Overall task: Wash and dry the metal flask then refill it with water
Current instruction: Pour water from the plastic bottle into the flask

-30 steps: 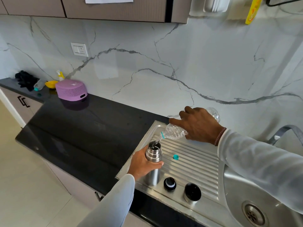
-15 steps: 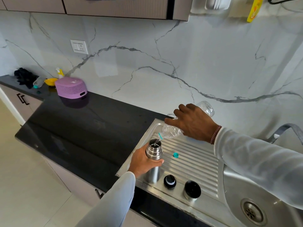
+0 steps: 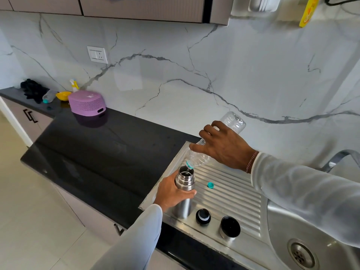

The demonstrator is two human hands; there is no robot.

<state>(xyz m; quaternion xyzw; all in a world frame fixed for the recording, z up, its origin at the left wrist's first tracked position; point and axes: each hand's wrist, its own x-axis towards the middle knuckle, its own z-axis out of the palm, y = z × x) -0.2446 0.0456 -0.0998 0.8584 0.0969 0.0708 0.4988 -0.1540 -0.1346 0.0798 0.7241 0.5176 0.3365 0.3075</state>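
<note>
The open metal flask [image 3: 184, 182] stands upright on the ribbed steel drainboard [image 3: 229, 193]. My left hand [image 3: 171, 193] grips its body just below the neck. My right hand [image 3: 224, 147] holds a clear plastic bottle [image 3: 198, 158] tilted steeply, base up, with its mouth right over the flask's opening and water running in. The bottle's teal cap [image 3: 210, 185] lies on the drainboard to the right of the flask. The flask's black stopper [image 3: 203, 216] and its steel cup lid [image 3: 229, 229] stand at the drainboard's front edge.
The sink basin [image 3: 282, 230] with its drain [image 3: 301, 254] is at the lower right, and a tap [image 3: 339, 158] curves above it. On the black counter [image 3: 87, 152] to the left sit a purple basket [image 3: 87, 103], a yellow bowl [image 3: 63, 95], another bottle and a dark cloth.
My right hand has raised the bottle's base, tipping it more steeply, and its mouth has come closer over the flask. My left hand and the flask stay put.
</note>
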